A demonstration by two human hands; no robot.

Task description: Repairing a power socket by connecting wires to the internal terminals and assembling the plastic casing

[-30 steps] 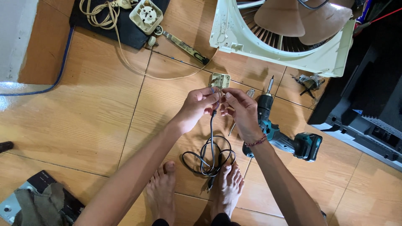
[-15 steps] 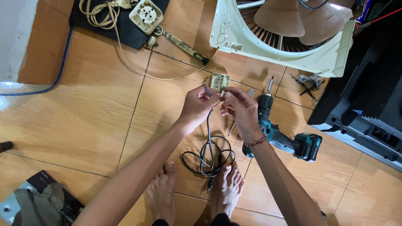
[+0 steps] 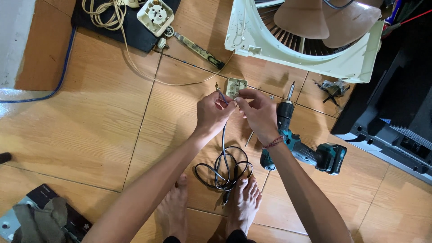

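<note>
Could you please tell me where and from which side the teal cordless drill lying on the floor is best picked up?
Probably by its handle: the teal cordless drill lies on its side on the tiled floor, bit pointing away toward the fan housing, battery end out to the right. Come from above with the right hand, which is nearest, wrapping the narrow grip between body and battery. Avoid the bit.

Both forearms are showing bare, no sleeves in view. Right hand (image 3: pixel 256 112) is wearing a thin red beaded bracelet (image 3: pixel 272 143) at the wrist. Left hand (image 3: pixel 213 113) is wearing nothing. Feet (image 3: pixel 243 204) are going bare.
</note>
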